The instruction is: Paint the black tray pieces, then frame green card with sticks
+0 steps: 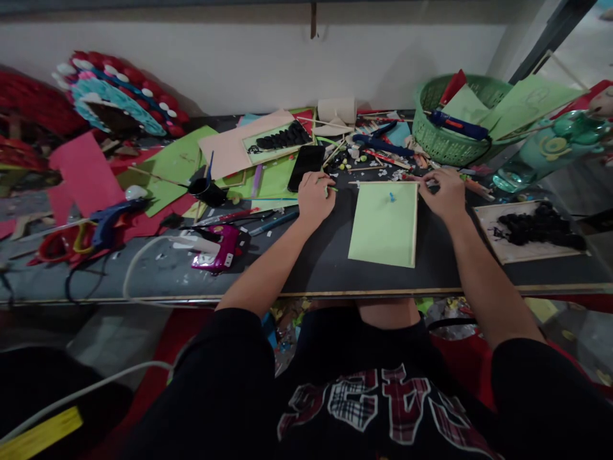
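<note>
A pale green card [382, 223] lies on the dark table in front of me, with thin wooden strips along its top and right edges. A small blue piece [391, 197] sits near its top. My right hand [445, 193] is at the card's upper right corner, thumb and finger pinched on the end of a thin wooden stick. My left hand [317, 197] rests left of the card, fingers curled, with a small green sliver [332, 188] showing at the fingertips. Just behind that hand lies a black phone [305, 167].
At the back right stands a green basket [447, 150] of tools and paper, beside a teal bottle [546, 153]. A framed panel with black clumps [531, 231] lies right. Leftward are a purple glue gun [218, 249], scissors [67, 243], a black cup [207, 191] and coloured paper.
</note>
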Available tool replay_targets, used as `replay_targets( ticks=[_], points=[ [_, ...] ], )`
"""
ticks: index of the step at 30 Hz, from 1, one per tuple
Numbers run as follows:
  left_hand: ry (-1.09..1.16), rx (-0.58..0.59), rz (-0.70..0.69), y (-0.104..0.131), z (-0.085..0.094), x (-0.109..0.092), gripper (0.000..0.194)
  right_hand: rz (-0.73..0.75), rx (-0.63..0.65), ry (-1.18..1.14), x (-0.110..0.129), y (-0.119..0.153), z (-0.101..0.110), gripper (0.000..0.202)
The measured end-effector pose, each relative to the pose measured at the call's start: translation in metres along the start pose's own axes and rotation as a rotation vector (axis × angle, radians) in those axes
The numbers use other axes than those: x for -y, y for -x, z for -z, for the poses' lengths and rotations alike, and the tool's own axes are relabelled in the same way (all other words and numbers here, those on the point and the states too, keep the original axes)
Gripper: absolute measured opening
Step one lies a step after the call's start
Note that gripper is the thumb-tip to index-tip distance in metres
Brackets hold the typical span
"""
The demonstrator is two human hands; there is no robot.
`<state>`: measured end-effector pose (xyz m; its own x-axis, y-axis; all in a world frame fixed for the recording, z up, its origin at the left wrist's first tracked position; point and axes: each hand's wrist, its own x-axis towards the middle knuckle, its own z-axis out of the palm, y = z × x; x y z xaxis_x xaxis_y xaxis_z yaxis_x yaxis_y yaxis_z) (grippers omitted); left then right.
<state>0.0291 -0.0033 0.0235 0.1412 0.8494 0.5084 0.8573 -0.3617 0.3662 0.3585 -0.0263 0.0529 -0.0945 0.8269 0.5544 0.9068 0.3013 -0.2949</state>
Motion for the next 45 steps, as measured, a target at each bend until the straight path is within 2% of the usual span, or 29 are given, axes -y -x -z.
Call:
replay_targets(
  ticks=[3, 6, 9, 11, 14, 17, 20, 23, 26, 28, 30, 32, 35, 36, 37, 40, 41, 43, 45],
  points=[
    [-0.011, -0.028, -0.005, 0.001, 0.001, 0.000, 0.019, -0.025, -0.018, -0.010, 0.001, -0.001, 0.011, 0.017],
    [-0.008, -0.033, -0.012, 0.001, 0.002, -0.001, 0.020, -0.068, -0.035, 0.019, 0.013, 0.011, 0.027, 0.024],
    [0.024, -0.035, -0.028, 0.001, 0.001, 0.000, 0.021, -0.102, -0.075, 0.098, 0.030, 0.046, 0.041, 0.027],
    [0.055, -0.016, -0.068, 0.001, -0.001, 0.000, 0.022, -0.102, -0.040, 0.154, 0.040, 0.077, 0.047, 0.025],
    [0.113, 0.100, -0.225, 0.002, -0.002, -0.002, 0.023, -0.082, 0.065, 0.188, 0.053, 0.119, 0.051, 0.022],
    [0.167, 0.253, -0.442, 0.002, -0.001, -0.004, 0.029, -0.117, 0.089, 0.233, 0.064, 0.135, 0.055, 0.024],
    [0.164, 0.351, -0.578, 0.004, 0.003, -0.010, 0.035, -0.126, 0.087, 0.228, 0.070, 0.121, 0.057, 0.026],
    [0.114, 0.412, -0.662, 0.008, 0.009, -0.021, 0.040, 0.007, 0.159, 0.097, 0.068, 0.089, 0.047, 0.019],
    [0.034, 0.475, -0.725, 0.015, 0.013, -0.034, 0.056, 0.185, 0.404, 0.106, 0.065, 0.057, 0.029, 0.030],
    [-0.008, 0.502, -0.738, 0.018, 0.015, -0.040, 0.067, 0.263, 0.562, 0.140, 0.064, 0.039, 0.018, 0.020],
    [-0.026, 0.533, -0.765, 0.020, 0.015, -0.043, 0.070, 0.288, 0.653, 0.143, 0.064, 0.021, 0.012, 0.015],
    [-0.026, 0.557, -0.792, 0.020, 0.016, -0.042, 0.070, 0.250, 0.630, 0.124, 0.064, 0.000, 0.010, 0.016],
    [-0.014, 0.573, -0.801, 0.018, 0.016, -0.040, 0.069, 0.176, 0.410, 0.077, 0.063, -0.032, 0.004, 0.027],
    [-0.010, 0.579, -0.801, 0.018, 0.016, -0.040, 0.069, 0.167, 0.376, 0.062, 0.063, -0.042, 0.000, 0.029],
    [-0.005, 0.585, -0.802, 0.018, 0.016, -0.040, 0.069, 0.182, 0.397, 0.049, 0.065, -0.049, -0.005, 0.029],
    [0.020, 0.607, -0.814, 0.019, 0.017, -0.043, 0.066, 0.220, 0.613, 0.104, 0.077, -0.059, -0.019, 0.022],
    [0.028, 0.616, -0.821, 0.020, 0.017, -0.044, 0.064, 0.205, 0.645, 0.154, 0.082, -0.060, -0.021, 0.019],
    [0.042, 0.633, -0.827, 0.020, 0.017, -0.045, 0.063, 0.129, 0.601, 0.238, 0.090, -0.063, -0.018, 0.021],
    [0.050, 0.638, -0.813, 0.020, 0.016, -0.044, 0.064, 0.009, 0.458, 0.243, 0.091, -0.069, -0.004, 0.028]
  ],
)
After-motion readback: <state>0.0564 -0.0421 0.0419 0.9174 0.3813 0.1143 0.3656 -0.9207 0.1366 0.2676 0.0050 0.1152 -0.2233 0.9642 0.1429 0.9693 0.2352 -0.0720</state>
